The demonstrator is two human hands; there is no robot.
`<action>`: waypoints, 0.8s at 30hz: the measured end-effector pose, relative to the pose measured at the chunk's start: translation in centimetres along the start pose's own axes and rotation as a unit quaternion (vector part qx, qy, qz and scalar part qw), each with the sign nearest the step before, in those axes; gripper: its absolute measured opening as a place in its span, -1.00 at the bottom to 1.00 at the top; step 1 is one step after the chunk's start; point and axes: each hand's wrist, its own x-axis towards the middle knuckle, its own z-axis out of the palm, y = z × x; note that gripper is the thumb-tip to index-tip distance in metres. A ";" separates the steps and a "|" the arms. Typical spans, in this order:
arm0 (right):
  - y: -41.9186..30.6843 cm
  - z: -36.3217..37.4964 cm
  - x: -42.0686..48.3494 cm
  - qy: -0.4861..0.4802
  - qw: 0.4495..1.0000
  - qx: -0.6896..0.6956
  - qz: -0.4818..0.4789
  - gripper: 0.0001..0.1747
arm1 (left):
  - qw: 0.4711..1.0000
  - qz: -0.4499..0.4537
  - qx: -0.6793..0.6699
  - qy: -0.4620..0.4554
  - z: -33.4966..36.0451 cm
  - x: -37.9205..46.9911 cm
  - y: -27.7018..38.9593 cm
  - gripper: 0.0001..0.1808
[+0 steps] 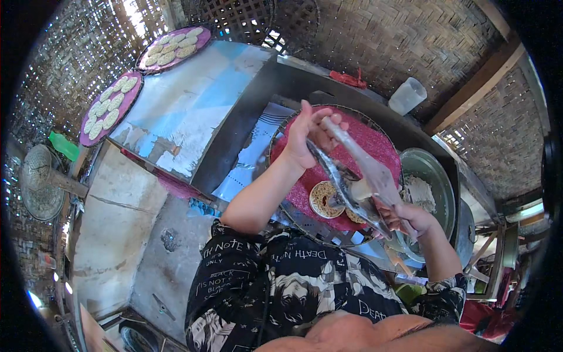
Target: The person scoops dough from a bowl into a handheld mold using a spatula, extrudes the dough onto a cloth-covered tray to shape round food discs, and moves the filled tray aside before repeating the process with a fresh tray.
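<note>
Both of my hands are raised over a round woven tray (303,193) lined with pink mesh. My left hand (314,134), palm up, supports the upper ends of a worn wooden bar and a dark metal-edged piece of a hand press (363,185). Around the lower ends of the same press, at the right, my right hand (402,218) is closed. A pale cylinder shows between the press's two parts. Beneath it on the tray lies a round mould (326,200) filled with noodle-like strands, with a small red spot in its middle. Another strand disc (355,215) is partly hidden.
A green basin (446,193) with pale dough (420,193) stands right of the tray. Left is a large metal-topped box (184,110), with two pink trays (132,99) of pale discs beyond its edge. A plastic container (407,96) lies on the back ledge. A strainer (42,182) hangs left.
</note>
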 end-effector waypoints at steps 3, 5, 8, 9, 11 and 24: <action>0.3 -0.4 1.2 -0.018 0.999 -0.012 0.043 -0.08 | 0.999 -0.004 -0.038 -0.037 -1.2 -0.9 0.6 -0.46; 0.2 -0.3 1.9 -0.015 0.998 -0.011 0.055 -0.13 | 1.000 0.009 -0.020 -0.016 -1.5 -0.9 1.0 -0.47; -1.4 1.1 1.7 0.024 0.996 -0.087 0.002 -0.30 | 0.999 0.028 -0.020 -0.026 -1.6 -0.7 1.4 -0.51; -1.6 1.2 1.5 0.020 0.996 -0.087 0.004 -0.30 | 0.999 0.031 -0.020 -0.022 -1.4 -0.7 1.1 -0.51; -1.8 1.3 0.8 0.057 0.993 -0.100 -0.005 -0.27 | 0.999 0.040 -0.027 -0.005 -1.3 -0.7 0.3 -0.53; -1.2 3.2 1.7 0.067 0.990 -0.121 -0.005 -0.36 | 0.997 0.039 0.019 0.062 -0.5 -2.4 1.8 -0.52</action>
